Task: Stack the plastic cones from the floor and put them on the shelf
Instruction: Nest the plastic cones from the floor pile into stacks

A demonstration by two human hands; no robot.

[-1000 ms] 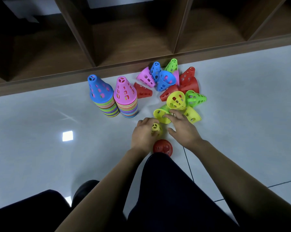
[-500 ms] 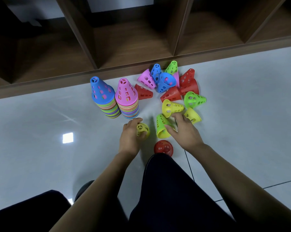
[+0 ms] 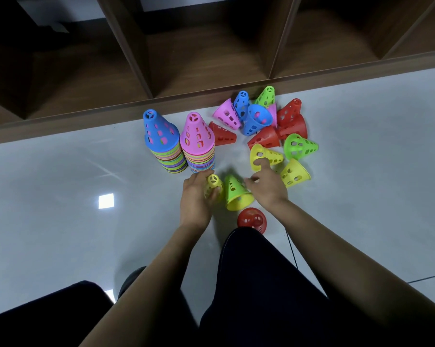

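Yellow cone (image 3: 213, 185) gripped in left hand (image 3: 197, 199); right hand (image 3: 267, 185) open, fingertip on another yellow cone (image 3: 266, 156).

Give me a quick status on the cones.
Left hand grips yellow cone. Right hand open, touching another. Two stacks stand; shelf unblocked.

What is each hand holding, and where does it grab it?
The left hand holds a yellow cone around its sides. The right hand holds nothing; one finger touches another yellow cone.
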